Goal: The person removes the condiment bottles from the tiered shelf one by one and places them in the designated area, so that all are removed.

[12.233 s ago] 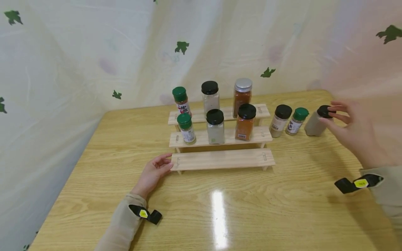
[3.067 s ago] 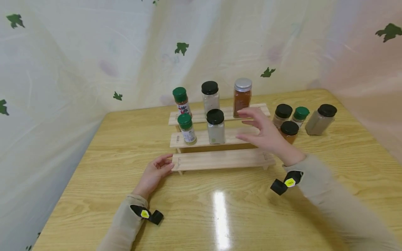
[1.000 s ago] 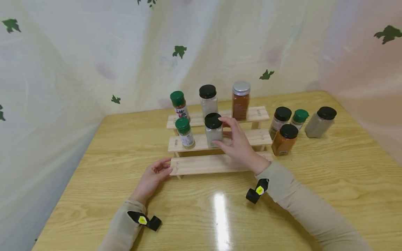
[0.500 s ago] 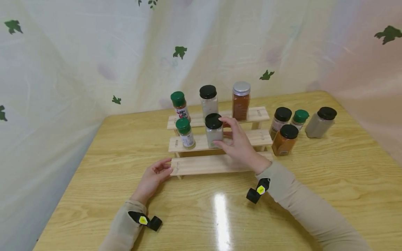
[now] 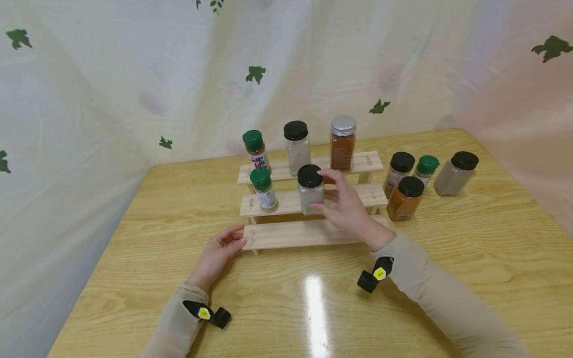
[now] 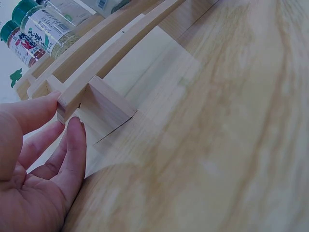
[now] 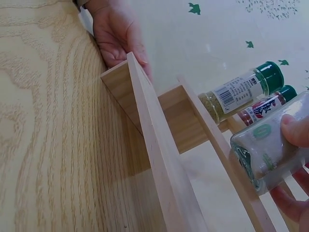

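Note:
A three-tier wooden spice rack (image 5: pixel 309 233) stands on the table, its lowest shelf bare. My left hand (image 5: pixel 218 256) pinches the left end of that shelf; in the left wrist view the thumb (image 6: pixel 46 107) lies against the plank's end. At the middle shelf, my right hand (image 5: pixel 346 209) holds a square glass spice jar (image 5: pixel 311 196) with a black lid and pale contents, between thumb and fingers. In the right wrist view this glass jar (image 7: pixel 270 145) is close to the shelf edge. A green-capped spice bottle (image 5: pixel 265 191) stands left on the same shelf.
The top shelf bears a green-capped red bottle (image 5: pixel 257 151), a black-lidded jar (image 5: pixel 297 149) and a silver-lidded jar (image 5: pixel 343 144). Right of the rack stand an orange spice jar (image 5: pixel 405 201), a black-lidded bottle (image 5: pixel 398 171), a green-capped bottle (image 5: pixel 425 169) and a grey jar (image 5: pixel 454 174).
The orange jar has gone from the middle shelf to the table at the right. My right hand then took hold of the pale jar and shifted it slightly right and nearer. The left hand stays put.

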`<state>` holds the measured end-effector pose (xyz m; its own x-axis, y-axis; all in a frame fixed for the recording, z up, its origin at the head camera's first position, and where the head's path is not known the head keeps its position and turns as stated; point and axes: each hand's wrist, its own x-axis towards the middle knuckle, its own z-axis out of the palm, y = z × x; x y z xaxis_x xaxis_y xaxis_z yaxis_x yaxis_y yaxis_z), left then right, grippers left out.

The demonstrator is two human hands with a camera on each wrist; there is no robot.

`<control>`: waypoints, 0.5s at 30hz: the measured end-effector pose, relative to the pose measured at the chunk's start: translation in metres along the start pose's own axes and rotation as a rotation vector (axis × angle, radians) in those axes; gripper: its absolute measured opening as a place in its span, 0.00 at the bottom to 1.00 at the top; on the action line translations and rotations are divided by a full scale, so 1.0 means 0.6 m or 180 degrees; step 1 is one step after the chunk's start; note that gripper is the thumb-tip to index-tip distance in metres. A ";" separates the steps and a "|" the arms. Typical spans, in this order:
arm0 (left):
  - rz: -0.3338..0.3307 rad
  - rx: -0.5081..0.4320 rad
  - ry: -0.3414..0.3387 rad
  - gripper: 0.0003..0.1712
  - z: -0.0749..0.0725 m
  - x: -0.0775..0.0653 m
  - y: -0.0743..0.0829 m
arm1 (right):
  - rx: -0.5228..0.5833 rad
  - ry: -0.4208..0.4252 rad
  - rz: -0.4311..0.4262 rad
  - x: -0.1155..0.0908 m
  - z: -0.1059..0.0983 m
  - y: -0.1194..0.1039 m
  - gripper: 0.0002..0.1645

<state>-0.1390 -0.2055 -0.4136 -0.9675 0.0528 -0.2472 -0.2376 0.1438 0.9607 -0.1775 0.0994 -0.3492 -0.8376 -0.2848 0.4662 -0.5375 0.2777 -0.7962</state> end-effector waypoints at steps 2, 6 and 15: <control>0.0002 -0.0004 -0.0007 0.26 0.000 0.000 -0.001 | -0.0020 -0.0013 0.0047 -0.003 -0.003 0.000 0.42; 0.0001 0.0002 -0.0010 0.26 -0.001 0.000 0.000 | -0.0091 -0.0022 0.0066 -0.010 -0.010 0.000 0.42; -0.0009 0.0018 -0.0010 0.27 -0.001 0.000 0.002 | -0.0185 0.0071 -0.0117 -0.030 -0.029 0.003 0.43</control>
<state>-0.1392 -0.2059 -0.4124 -0.9666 0.0554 -0.2504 -0.2399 0.1497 0.9592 -0.1651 0.1208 -0.3523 -0.8189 -0.2755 0.5035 -0.5721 0.3206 -0.7550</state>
